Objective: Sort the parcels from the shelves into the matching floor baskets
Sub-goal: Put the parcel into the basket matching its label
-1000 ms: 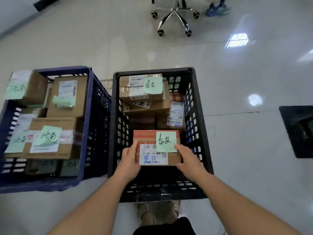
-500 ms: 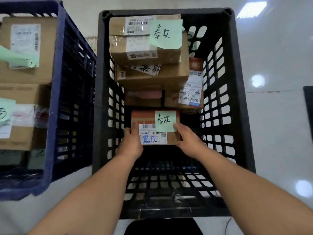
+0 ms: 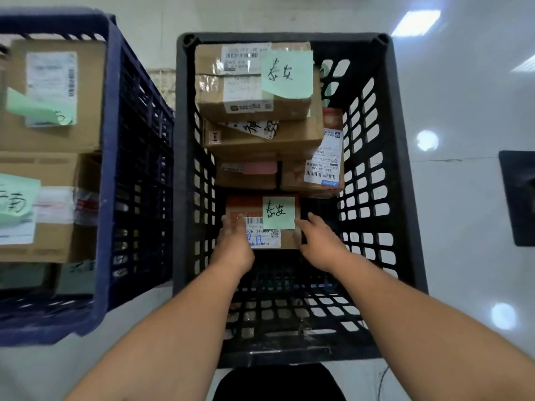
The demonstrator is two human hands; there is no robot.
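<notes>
A pale, glossy tiled floor (image 3: pixel 463 111) fills the background, with ceiling lights mirrored in it at 1 and 3 o'clock. On it stand two baskets side by side.

At 9 o'clock is a large dark-blue plastic lattice basket (image 3: pixel 111 140). It is packed with brown cardboard boxes (image 3: pixel 58 134) carrying white labels and green notes, and they reach nearly to the rim.

At the centre is a black plastic lattice basket (image 3: pixel 405 198). Its 12 o'clock end holds a stack of taped brown cardboard boxes (image 3: pixel 246 143). The topmost box wears a pale-green sticky note (image 3: pixel 286 73) with handwriting. The stack takes up that whole end and overhangs the space below it. The 6 o'clock half shows bare grid bottom.

A flat black mat (image 3: pixel 518 198) lies at the 3 o'clock edge of the view. A dark garment (image 3: pixel 278 383) shows at 6 o'clock.

The small orange-and-brown cardboard parcel (image 3: pixel 269 238) sits low inside the black basket, just in front of the stack. It has a white barcode label and its own green handwritten note (image 3: pixel 278 212).

The left hand (image 3: pixel 234 244) lies at 9 o'clock of the parcel. Its fingers are fairly straight over the top-left corner and hide part of the label; they are blurred. The right hand (image 3: pixel 321 244) flanks the parcel at 3 o'clock, thumb tip at the edge and fingers loosely spread. Whether either hand bears the parcel's weight cannot be told.
</notes>
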